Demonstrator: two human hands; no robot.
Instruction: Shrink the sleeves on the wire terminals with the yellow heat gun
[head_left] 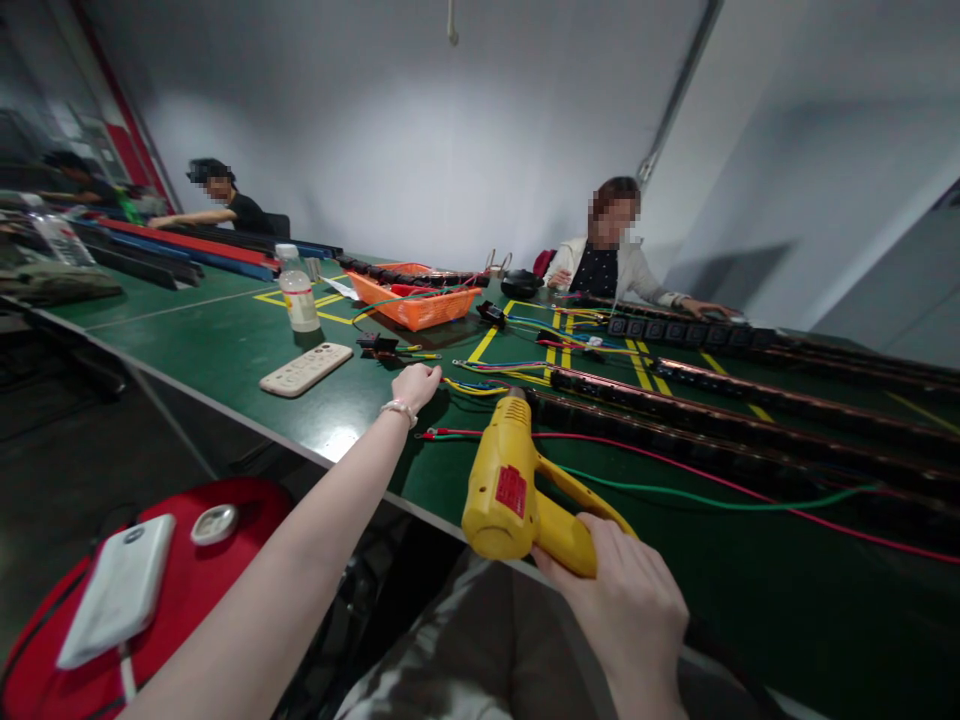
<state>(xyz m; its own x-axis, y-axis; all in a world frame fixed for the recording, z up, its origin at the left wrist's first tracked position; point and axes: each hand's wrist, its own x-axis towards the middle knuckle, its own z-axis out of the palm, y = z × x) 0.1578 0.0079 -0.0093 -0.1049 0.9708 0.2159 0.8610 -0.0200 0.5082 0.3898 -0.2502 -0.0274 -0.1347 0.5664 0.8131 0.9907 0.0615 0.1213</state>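
My right hand (626,590) is wrapped round the handle of a yellow heat gun (502,485). The gun's nozzle points away from me, over the table and close to a bundle of yellow and blue wires (480,389). At the left end of that bundle my left hand (417,385) is closed, its fingertips partly hidden, with the wires running out from it. Just below lie a red wire (645,448) and a green wire (675,490), their ends tipped with ring terminals. A small black connector (377,345) with short leads sits beyond my left hand.
Long dark strips (645,425) cross the green table (225,345) on the right. An orange basket (412,312), a bottle (298,295) and a beige phone (306,369) stand or lie left of centre. A red stool (247,500) holds a white device (120,590). Co-workers sit across the table.
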